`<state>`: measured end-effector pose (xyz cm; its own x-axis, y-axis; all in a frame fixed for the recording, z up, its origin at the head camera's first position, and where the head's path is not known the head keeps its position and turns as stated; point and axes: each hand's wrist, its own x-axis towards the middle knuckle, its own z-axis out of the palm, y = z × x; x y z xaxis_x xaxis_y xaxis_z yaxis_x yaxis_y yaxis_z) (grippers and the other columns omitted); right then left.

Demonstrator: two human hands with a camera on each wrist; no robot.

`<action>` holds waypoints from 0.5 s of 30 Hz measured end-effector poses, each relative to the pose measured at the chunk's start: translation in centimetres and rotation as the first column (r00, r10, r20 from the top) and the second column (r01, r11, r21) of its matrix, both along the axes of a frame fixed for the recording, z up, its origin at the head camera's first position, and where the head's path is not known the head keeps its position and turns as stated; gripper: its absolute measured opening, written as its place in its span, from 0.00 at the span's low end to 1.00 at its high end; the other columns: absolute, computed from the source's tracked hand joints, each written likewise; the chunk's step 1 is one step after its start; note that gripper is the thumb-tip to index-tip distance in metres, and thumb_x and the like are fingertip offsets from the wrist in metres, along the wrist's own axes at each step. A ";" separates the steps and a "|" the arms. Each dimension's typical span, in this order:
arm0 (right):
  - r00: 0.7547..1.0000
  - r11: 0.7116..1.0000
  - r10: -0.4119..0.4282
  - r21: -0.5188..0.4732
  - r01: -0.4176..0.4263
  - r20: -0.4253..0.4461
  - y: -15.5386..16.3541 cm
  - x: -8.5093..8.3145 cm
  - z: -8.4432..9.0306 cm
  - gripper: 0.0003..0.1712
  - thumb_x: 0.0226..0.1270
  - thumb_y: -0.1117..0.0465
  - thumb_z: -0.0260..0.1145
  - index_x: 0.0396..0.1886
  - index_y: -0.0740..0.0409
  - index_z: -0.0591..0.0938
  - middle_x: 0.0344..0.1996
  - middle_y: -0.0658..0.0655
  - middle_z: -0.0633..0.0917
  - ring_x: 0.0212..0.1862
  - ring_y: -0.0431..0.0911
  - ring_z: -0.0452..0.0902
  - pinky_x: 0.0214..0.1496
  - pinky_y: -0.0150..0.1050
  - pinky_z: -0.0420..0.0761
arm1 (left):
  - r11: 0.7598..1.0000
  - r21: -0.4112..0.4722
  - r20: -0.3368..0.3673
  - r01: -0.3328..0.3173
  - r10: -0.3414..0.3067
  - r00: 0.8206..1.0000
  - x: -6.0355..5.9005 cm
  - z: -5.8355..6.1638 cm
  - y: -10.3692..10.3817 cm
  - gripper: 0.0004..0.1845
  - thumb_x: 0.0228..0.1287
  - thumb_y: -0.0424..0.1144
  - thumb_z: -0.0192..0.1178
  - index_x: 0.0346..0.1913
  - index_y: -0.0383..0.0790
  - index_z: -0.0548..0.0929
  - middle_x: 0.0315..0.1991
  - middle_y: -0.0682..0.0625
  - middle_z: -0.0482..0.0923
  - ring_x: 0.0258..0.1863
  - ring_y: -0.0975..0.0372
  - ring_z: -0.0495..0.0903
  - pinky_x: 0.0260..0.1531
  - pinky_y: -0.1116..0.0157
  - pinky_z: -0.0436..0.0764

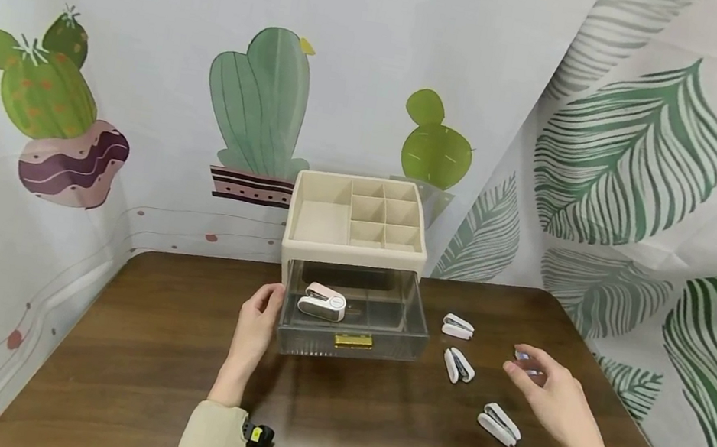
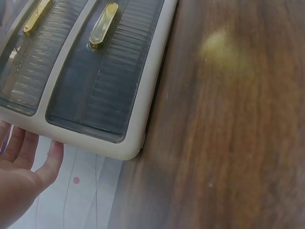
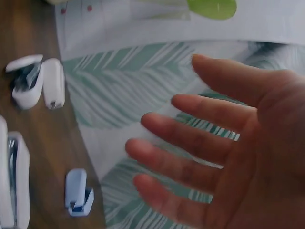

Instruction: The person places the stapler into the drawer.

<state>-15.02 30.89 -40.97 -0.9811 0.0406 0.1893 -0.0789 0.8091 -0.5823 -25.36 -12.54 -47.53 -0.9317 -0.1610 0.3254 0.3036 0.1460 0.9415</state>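
A cream desktop organizer [image 1: 353, 256] stands at the back of the table, its clear upper drawer [image 1: 313, 343] pulled out. Inside that drawer lies a pink-and-white mini stapler [image 1: 322, 303]. My left hand [image 1: 255, 328] rests its fingers against the organizer's left side; in the left wrist view the thumb touches the cream frame. Over the table's right part hovers my right hand [image 1: 558, 400], fingers spread and relaxed, holding nothing. Partly hidden behind its fingers in the head view is a light blue mini stapler [image 3: 76, 188], fully visible on the table in the right wrist view.
Three white mini staplers lie between the organizer and my right hand: one at the back [image 1: 457, 326], one in the middle [image 1: 458, 366] and one nearer me [image 1: 500, 425]. A closed lower drawer [image 2: 102, 76] shows beneath. Printed cloth [image 1: 374, 25] hangs behind the brown table [image 1: 136, 360].
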 end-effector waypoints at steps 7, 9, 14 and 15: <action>0.981 0.998 0.030 0.046 -0.039 0.193 1.7 -0.3 -2.4 0.35 0.66 0.49 0.68 0.62 0.69 0.72 0.46 0.68 0.83 0.50 0.66 0.77 0.47 0.59 0.74 | 1.000 -0.002 -0.014 0.017 -0.017 1.000 -0.1 0.0 0.2 0.18 0.75 0.48 0.54 0.48 0.35 0.82 0.40 0.46 0.81 0.40 0.62 0.76 0.42 0.70 0.73; 0.967 0.998 0.038 0.037 -0.048 0.251 2.0 -0.6 -3.0 0.36 0.63 0.50 0.70 0.61 0.70 0.72 0.44 0.67 0.83 0.49 0.66 0.77 0.47 0.59 0.74 | 1.000 -0.002 -0.009 0.015 -0.015 1.000 0.0 -0.1 0.1 0.18 0.74 0.48 0.54 0.48 0.36 0.83 0.40 0.46 0.81 0.40 0.61 0.76 0.43 0.70 0.72; 0.931 0.997 0.052 0.040 -0.071 0.361 2.3 -1.2 -4.6 0.38 0.56 0.49 0.75 0.57 0.71 0.74 0.38 0.62 0.83 0.42 0.58 0.78 0.44 0.54 0.76 | 1.000 -0.006 0.003 0.004 -0.004 1.000 0.1 0.1 -0.1 0.18 0.74 0.50 0.54 0.48 0.38 0.83 0.41 0.45 0.81 0.41 0.60 0.76 0.44 0.70 0.72; 0.926 0.996 0.058 0.040 -0.078 0.372 2.3 -1.2 -5.0 0.37 0.55 0.49 0.75 0.56 0.71 0.75 0.37 0.59 0.83 0.41 0.56 0.78 0.42 0.52 0.76 | 1.000 -0.008 0.001 0.002 -0.002 1.000 0.1 0.2 -0.1 0.18 0.74 0.50 0.54 0.48 0.38 0.83 0.41 0.45 0.81 0.41 0.60 0.76 0.44 0.70 0.72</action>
